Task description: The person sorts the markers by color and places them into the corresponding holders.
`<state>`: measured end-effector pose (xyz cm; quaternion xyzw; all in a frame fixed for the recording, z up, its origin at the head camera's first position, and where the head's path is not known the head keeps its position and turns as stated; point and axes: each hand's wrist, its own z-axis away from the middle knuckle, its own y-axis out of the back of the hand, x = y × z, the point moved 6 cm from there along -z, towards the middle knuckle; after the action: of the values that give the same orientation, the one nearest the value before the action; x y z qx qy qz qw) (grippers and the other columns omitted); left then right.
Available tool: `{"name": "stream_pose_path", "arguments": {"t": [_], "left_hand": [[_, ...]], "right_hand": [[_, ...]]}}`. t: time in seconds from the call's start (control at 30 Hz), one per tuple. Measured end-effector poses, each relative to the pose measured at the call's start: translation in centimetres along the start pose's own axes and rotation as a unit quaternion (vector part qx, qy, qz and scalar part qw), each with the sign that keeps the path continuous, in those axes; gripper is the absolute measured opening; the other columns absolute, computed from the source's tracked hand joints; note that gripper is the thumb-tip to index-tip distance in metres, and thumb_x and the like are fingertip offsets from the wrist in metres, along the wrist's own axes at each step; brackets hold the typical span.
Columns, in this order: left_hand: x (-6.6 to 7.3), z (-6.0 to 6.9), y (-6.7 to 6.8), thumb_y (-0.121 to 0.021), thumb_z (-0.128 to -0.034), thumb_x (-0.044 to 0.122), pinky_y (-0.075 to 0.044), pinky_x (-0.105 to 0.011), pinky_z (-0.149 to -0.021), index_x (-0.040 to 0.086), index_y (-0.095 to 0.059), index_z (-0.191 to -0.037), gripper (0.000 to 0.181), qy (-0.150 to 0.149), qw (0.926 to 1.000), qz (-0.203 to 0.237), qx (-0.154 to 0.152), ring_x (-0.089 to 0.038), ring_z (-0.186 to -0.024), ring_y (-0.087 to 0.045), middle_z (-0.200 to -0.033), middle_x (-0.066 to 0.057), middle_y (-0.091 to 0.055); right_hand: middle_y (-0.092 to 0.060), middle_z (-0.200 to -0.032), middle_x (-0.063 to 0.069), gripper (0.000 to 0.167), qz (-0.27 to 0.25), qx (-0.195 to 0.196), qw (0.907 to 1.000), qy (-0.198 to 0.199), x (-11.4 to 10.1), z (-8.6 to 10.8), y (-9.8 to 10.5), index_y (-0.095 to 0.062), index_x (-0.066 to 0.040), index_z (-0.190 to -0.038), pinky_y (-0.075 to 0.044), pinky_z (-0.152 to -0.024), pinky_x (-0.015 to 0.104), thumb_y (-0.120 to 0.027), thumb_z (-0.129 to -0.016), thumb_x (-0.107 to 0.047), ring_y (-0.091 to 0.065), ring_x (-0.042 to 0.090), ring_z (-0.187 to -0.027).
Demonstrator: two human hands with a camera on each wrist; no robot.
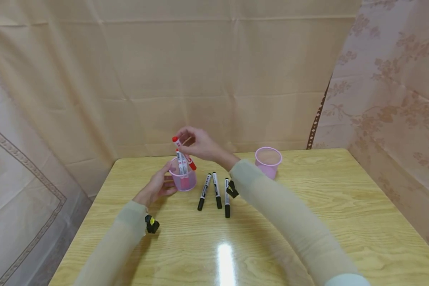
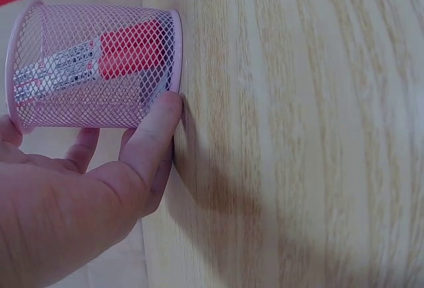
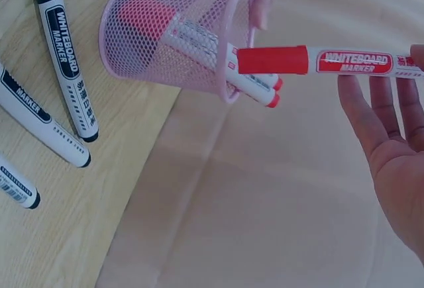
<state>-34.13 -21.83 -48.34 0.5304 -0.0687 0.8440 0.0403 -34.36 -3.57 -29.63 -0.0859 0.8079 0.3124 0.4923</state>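
Observation:
My left hand (image 1: 159,184) holds a pink mesh pen cup (image 2: 79,112) from its left side, with thumb and fingers around the wall. The cup stands upright on the table at the left. Inside it lean two red whiteboard markers (image 3: 196,39), red caps down and tail ends above the rim. Above the cup, my right hand (image 1: 200,143) pinches another red whiteboard marker (image 3: 354,62) near its tail end. That marker slants with its red cap pointing down, by the rim in the head view.
Three black-capped whiteboard markers, a left one (image 1: 204,192), a middle one (image 1: 217,190) and a right one (image 1: 227,204), lie right of the held cup. A second pink mesh cup (image 1: 267,171) stands farther right near the table's back edge. A beige cloth (image 1: 186,71) hangs behind.

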Motion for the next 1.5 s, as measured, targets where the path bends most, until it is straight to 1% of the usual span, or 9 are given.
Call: {"name": "stream_pose_path", "arguments": {"t": [0.17,0.27,0.53,0.73,0.87,0.97,1.13,1.27,1.5], "left_hand": [[-0.6,-0.9,0.3,-0.044,-0.0961,0.072,-0.058,-0.039,-0.086,0.014,-0.039,-0.147,0.078,0.001,1.0000,0.001,0.004,-0.030,-0.109,-0.062,-0.139,-0.025,-0.051],[-0.7,-1.1,0.4,-0.045,-0.0954,0.073,-0.058,-0.039,-0.085,0.014,-0.038,-0.149,0.080,-0.001,1.0000,0.003,0.002,-0.031,-0.108,-0.062,-0.139,-0.025,-0.051],[-0.5,-0.8,0.3,-0.046,-0.0951,0.073,-0.058,-0.040,-0.087,0.014,-0.037,-0.149,0.080,-0.003,1.0000,0.004,0.007,-0.032,-0.110,-0.061,-0.136,-0.025,-0.052],[0.1,0.1,-0.2,-0.045,-0.0972,0.070,-0.058,-0.038,-0.087,0.012,-0.040,-0.145,0.076,-0.006,0.9999,-0.004,0.011,-0.031,-0.108,-0.061,-0.133,-0.024,-0.052],[1.2,1.9,-1.1,-0.035,-0.1017,0.067,-0.051,-0.044,-0.102,0.010,-0.030,-0.154,0.077,-0.012,0.9997,-0.023,-0.002,-0.036,-0.120,-0.054,-0.141,-0.027,-0.044],[1.8,2.9,-1.6,-0.032,-0.1041,0.063,-0.043,-0.049,-0.109,0.010,-0.024,-0.157,0.076,-0.012,0.9995,-0.028,-0.006,-0.039,-0.127,-0.048,-0.145,-0.028,-0.039],[1.7,2.8,-1.6,-0.034,-0.1038,0.063,-0.047,-0.047,-0.106,0.008,-0.028,-0.155,0.075,-0.015,0.9997,-0.019,-0.004,-0.035,-0.120,-0.053,-0.140,-0.027,-0.044],[1.7,2.7,-1.7,-0.034,-0.1035,0.063,-0.048,-0.046,-0.104,0.007,-0.024,-0.156,0.077,-0.017,0.9996,-0.020,-0.011,-0.032,-0.116,-0.054,-0.137,-0.026,-0.046],[1.8,2.8,-1.7,-0.035,-0.1044,0.061,-0.046,-0.048,-0.107,0.008,-0.022,-0.157,0.076,-0.015,0.9998,-0.013,-0.006,-0.036,-0.121,-0.051,-0.142,-0.028,-0.042]], "right_hand": [[-0.066,-0.109,0.011,0.031,0.002,0.011,0.9998,0.014,0.1,-0.2,-0.5,-0.061,0.000,-0.120,-0.056,-0.089,0.032,-0.072,-0.091,0.002,-0.065,0.023,-0.097],[-0.066,-0.109,0.010,0.031,0.002,0.013,0.9999,0.010,0.6,-0.3,-0.7,-0.061,-0.002,-0.121,-0.056,-0.089,0.032,-0.072,-0.092,0.001,-0.065,0.024,-0.098],[-0.066,-0.109,0.010,0.030,0.019,0.008,0.9997,0.013,1.6,-0.4,-1.5,-0.061,-0.002,-0.121,-0.055,-0.088,0.030,-0.072,-0.093,-0.002,-0.065,0.028,-0.100],[-0.066,-0.111,0.010,0.030,0.034,0.002,0.9994,-0.002,2.3,-0.2,-1.9,-0.061,-0.003,-0.121,-0.055,-0.090,0.032,-0.072,-0.093,-0.002,-0.065,0.027,-0.102],[-0.065,-0.112,0.009,0.029,0.040,-0.001,0.9992,-0.007,3.0,-0.2,-2.3,-0.061,-0.004,-0.120,-0.055,-0.091,0.032,-0.071,-0.093,-0.001,-0.064,0.025,-0.103],[-0.065,-0.112,0.009,0.029,0.042,-0.001,0.9991,-0.006,3.5,-0.1,-2.5,-0.061,-0.004,-0.120,-0.055,-0.091,0.031,-0.071,-0.093,0.000,-0.064,0.025,-0.103],[-0.065,-0.110,0.008,0.030,0.042,-0.004,0.9991,-0.001,4.4,0.0,-3.0,-0.061,-0.004,-0.120,-0.055,-0.089,0.030,-0.070,-0.093,0.002,-0.064,0.025,-0.101],[-0.065,-0.110,0.009,0.031,0.042,-0.005,0.9991,0.003,5.0,0.0,-3.2,-0.060,-0.002,-0.120,-0.054,-0.089,0.029,-0.071,-0.092,0.003,-0.063,0.023,-0.102],[-0.065,-0.109,0.007,0.030,0.050,-0.012,0.9987,0.004,5.9,0.2,-3.5,-0.063,-0.005,-0.119,-0.054,-0.087,0.026,-0.072,-0.091,0.001,-0.063,0.022,-0.102]]}}
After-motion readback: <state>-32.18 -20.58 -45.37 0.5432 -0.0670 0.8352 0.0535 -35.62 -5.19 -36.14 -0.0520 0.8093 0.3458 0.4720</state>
